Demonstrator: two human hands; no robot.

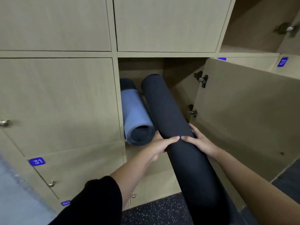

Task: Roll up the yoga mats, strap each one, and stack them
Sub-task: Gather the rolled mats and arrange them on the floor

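Wall of beige wood-grain lockers [56,103], blue number tag [37,161] reads 31. Dark speckled floor [154,211] below. One compartment [183,95] is open, its door [243,111] swung out right on two metal hinges [202,78]. Blue mat [134,111] is rolled and lies inside by the left wall, dark inner layers showing at its near end. Dark mat [165,108] is a long tight roll, far end inside the compartment just beside the blue mat, near end sticking out toward the person. Left hand [159,146] and right hand [199,142] both wrap the dark mat mid-length, thumbs on top, tips almost meeting.
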